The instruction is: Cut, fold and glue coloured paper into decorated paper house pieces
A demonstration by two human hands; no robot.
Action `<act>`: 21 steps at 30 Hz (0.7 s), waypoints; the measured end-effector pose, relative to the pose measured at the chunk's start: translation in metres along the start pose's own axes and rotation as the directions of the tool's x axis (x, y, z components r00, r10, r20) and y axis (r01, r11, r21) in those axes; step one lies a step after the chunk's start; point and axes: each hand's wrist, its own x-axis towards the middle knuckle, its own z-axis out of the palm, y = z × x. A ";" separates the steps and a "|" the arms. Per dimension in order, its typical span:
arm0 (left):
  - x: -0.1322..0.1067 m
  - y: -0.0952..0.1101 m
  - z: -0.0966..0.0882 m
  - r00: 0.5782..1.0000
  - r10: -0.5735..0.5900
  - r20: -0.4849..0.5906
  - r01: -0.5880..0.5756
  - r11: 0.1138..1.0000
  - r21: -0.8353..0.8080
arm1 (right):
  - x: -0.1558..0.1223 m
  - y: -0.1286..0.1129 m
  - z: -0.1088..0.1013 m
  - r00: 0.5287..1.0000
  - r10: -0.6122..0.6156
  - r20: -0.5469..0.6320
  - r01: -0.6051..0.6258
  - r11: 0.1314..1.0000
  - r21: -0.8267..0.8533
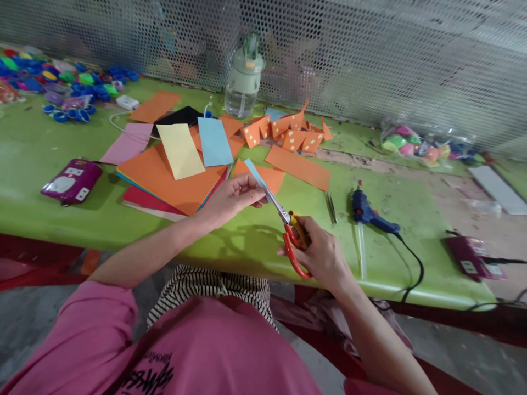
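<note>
My left hand (239, 197) pinches a narrow strip of light blue paper (253, 169) above the front part of the table. My right hand (319, 249) grips scissors (291, 237) with red and yellow handles, fingers wrapped round the loops. The scissor blades lie along the blue strip, next to my left fingertips; whether they bite into the paper I cannot tell. Behind my left hand, a blue paper rectangle (214, 142) and a cream one (181, 151) rest on a stack of orange sheets (164, 181). Orange folded paper pieces with pale spots (284, 131) stand farther back.
A blue glue gun (370, 214) with a trailing cord and tweezers (331, 207) lie to the right. Purple power strips (72, 181) sit at both sides. A water bottle (245, 77) stands near the perforated metal panel (321, 49). Colourful plastic pieces (66, 82) are heaped back left.
</note>
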 end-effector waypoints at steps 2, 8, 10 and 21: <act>0.000 0.000 0.000 1.000 -0.006 -0.007 0.006 1.000 -0.004 | 0.000 -0.001 0.000 1.000 -0.007 0.000 0.007 1.000 0.011; 0.000 -0.003 0.001 1.000 -0.024 -0.010 0.024 0.999 -0.021 | -0.002 0.001 0.001 1.000 -0.008 -0.012 0.009 1.000 0.024; 0.000 -0.004 0.002 1.000 -0.028 -0.010 0.028 0.999 -0.015 | -0.003 0.002 0.001 1.000 0.000 -0.016 0.001 1.000 0.023; -0.003 -0.003 0.003 0.999 -0.050 0.002 0.050 0.998 0.026 | -0.003 0.004 0.002 1.000 -0.007 -0.028 0.007 1.000 -0.010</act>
